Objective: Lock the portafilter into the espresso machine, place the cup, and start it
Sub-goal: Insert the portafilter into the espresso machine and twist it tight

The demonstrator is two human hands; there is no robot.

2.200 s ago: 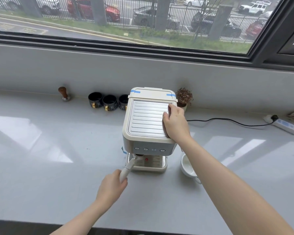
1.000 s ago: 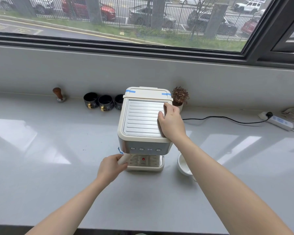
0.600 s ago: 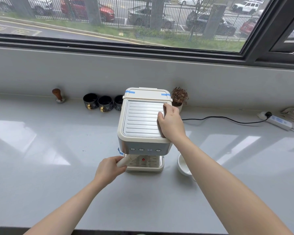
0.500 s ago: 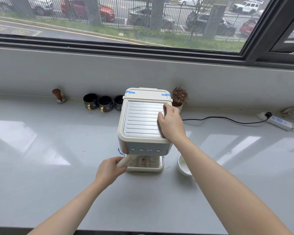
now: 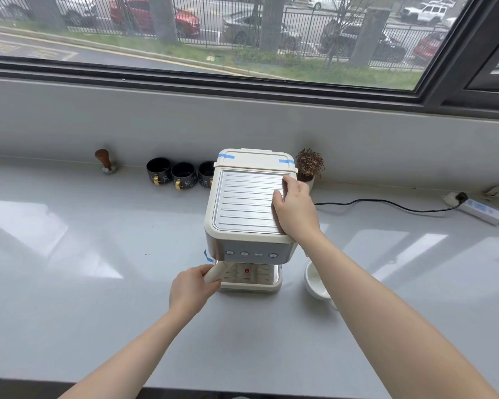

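Note:
A cream espresso machine (image 5: 244,205) with a ribbed metal top stands on the grey counter. My right hand (image 5: 296,210) lies flat on the top's right side, pressing on it. My left hand (image 5: 191,286) is closed around the cream portafilter handle (image 5: 216,272), which sticks out to the front left from under the machine's head. The portafilter's basket is hidden under the machine. A white cup (image 5: 314,280) sits on the counter just right of the drip tray (image 5: 254,279), partly behind my right forearm.
Three dark cups (image 5: 182,174) stand in a row behind the machine's left, with a wooden-handled tamper (image 5: 105,162) further left. A small potted plant (image 5: 309,165) is behind the machine's right. A black cable (image 5: 386,203) runs to a power strip (image 5: 480,210) at the far right.
My left hand slid up the portafilter handle toward the machine and swung it a little to the left. My right hand stayed on the machine's top.

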